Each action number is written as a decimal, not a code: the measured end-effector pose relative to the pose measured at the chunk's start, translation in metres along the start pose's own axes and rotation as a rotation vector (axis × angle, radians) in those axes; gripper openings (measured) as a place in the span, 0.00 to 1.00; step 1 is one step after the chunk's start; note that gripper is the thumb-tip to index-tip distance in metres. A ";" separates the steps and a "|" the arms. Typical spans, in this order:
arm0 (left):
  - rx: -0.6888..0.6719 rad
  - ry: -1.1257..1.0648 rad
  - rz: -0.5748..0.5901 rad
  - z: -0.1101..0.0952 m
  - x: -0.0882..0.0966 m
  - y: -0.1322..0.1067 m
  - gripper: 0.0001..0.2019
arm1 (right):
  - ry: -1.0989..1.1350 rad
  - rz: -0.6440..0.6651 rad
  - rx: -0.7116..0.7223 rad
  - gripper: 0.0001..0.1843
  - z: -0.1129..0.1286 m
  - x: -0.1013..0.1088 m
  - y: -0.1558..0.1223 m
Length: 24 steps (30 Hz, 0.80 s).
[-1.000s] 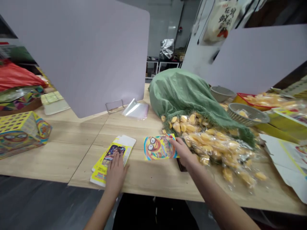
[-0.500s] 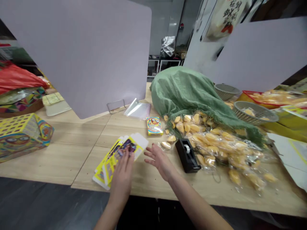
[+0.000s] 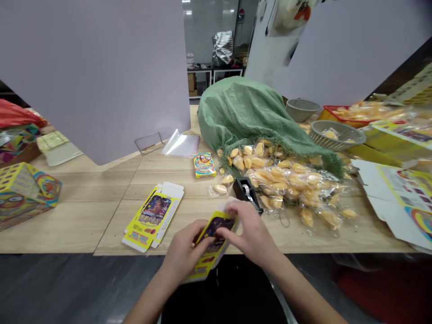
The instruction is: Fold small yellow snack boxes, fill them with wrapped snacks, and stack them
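Card occupies both hands: a yellow carton (image 3: pixel 209 259) slants between them at the near edge of the table (image 3: pixel 111 193), its printed picture facing up; the left hand (image 3: pixel 187 252) pinches the lower part, thumb across the print; the right hand (image 3: pixel 251 229) holds the upper end, its thumb in front and fingers bent around the edge; this two-ended grip probably steadies thin material that could bend; whether it is flat or partly opened, I cannot tell; other cartons (image 3: pixel 153 213) lie overlapped to the left, perhaps so that each lifts off easily; a black tape dispenser (image 3: pixel 247 194) sits just beyond the right hand, seemingly for short reach; a small box (image 3: pixel 204 165) rests farther back, near wrapped yellow pieces (image 3: pixel 280 173) lying at the mouth of a green sack (image 3: pixel 246 112).
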<state>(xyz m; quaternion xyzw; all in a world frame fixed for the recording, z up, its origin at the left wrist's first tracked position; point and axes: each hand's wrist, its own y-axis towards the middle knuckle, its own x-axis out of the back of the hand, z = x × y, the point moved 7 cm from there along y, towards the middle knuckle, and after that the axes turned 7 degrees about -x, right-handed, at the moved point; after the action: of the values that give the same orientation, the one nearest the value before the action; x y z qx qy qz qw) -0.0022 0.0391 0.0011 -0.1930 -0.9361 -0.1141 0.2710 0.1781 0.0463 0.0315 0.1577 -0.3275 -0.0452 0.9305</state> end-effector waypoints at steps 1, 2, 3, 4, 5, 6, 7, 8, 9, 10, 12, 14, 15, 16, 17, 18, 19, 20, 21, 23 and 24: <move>-0.011 -0.042 0.027 -0.005 -0.006 -0.001 0.09 | -0.005 0.109 0.001 0.14 0.004 -0.005 0.000; -0.023 -0.101 0.061 -0.008 -0.011 -0.002 0.12 | 0.001 0.174 -0.007 0.15 0.008 -0.008 -0.001; -0.036 -0.181 0.111 -0.009 -0.016 -0.003 0.18 | 0.020 0.209 -0.004 0.15 0.013 -0.008 -0.001; -0.052 -0.278 0.178 -0.009 -0.021 -0.005 0.26 | 0.048 0.241 0.019 0.15 0.019 -0.009 -0.002; -0.065 -0.379 0.259 -0.009 -0.027 -0.007 0.36 | 0.083 0.275 0.054 0.15 0.026 -0.009 -0.003; -0.074 -0.471 0.328 -0.008 -0.032 -0.009 0.44 | 0.119 0.307 0.093 0.14 0.033 -0.009 -0.006; -0.072 -0.544 0.369 -0.006 -0.036 -0.010 0.50 | 0.153 0.334 0.128 0.14 0.038 -0.009 -0.008; -0.057 -0.596 0.381 -0.003 -0.039 -0.011 0.52 | 0.186 0.343 0.146 0.14 0.042 -0.009 -0.011; -0.026 -0.637 0.362 0.001 -0.041 -0.011 0.51 | 0.221 0.305 0.133 0.13 0.042 -0.008 -0.013; 0.016 -0.679 0.318 0.005 -0.042 -0.010 0.48 | 0.263 0.222 0.085 0.13 0.037 -0.005 -0.014; 0.143 -0.765 0.174 0.016 -0.043 -0.007 0.40 | 0.407 0.023 -0.090 0.17 0.018 -0.003 -0.017; 0.287 -0.816 -0.005 0.029 -0.042 -0.006 0.31 | 0.625 -0.055 -0.288 0.23 -0.007 -0.015 -0.023; 0.336 -0.806 -0.105 0.033 -0.039 -0.006 0.30 | 0.730 -0.041 -0.354 0.24 -0.015 -0.025 -0.025; 0.359 -0.775 -0.198 0.036 -0.035 -0.006 0.31 | 0.812 -0.011 -0.388 0.24 -0.021 -0.033 -0.026; 0.358 -0.738 -0.287 0.037 -0.031 -0.007 0.36 | 0.868 0.011 -0.397 0.24 -0.024 -0.040 -0.026; 0.336 -0.705 -0.367 0.035 -0.025 -0.007 0.44 | 0.900 0.020 -0.394 0.25 -0.026 -0.043 -0.024; 0.300 -0.674 -0.435 0.032 -0.020 -0.008 0.50 | 0.924 0.030 -0.383 0.27 -0.027 -0.044 -0.023; 0.258 -0.642 -0.475 0.029 -0.016 -0.009 0.54 | 0.945 0.047 -0.370 0.29 -0.027 -0.045 -0.021; 0.216 -0.608 -0.481 0.024 -0.013 -0.009 0.54 | 0.962 0.070 -0.356 0.29 -0.026 -0.044 -0.020; 0.142 -0.526 -0.404 0.016 -0.012 -0.006 0.45 | 0.958 0.092 -0.320 0.28 -0.025 -0.039 -0.019; 0.108 -0.486 -0.354 0.013 -0.012 -0.003 0.40 | 0.924 0.094 -0.292 0.26 -0.024 -0.035 -0.019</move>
<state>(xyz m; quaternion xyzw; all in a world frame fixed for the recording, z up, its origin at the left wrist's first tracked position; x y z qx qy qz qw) 0.0000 0.0369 -0.0167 -0.0339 -0.9973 -0.0599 0.0252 0.1656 0.0417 -0.0130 0.0139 0.1229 0.0263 0.9920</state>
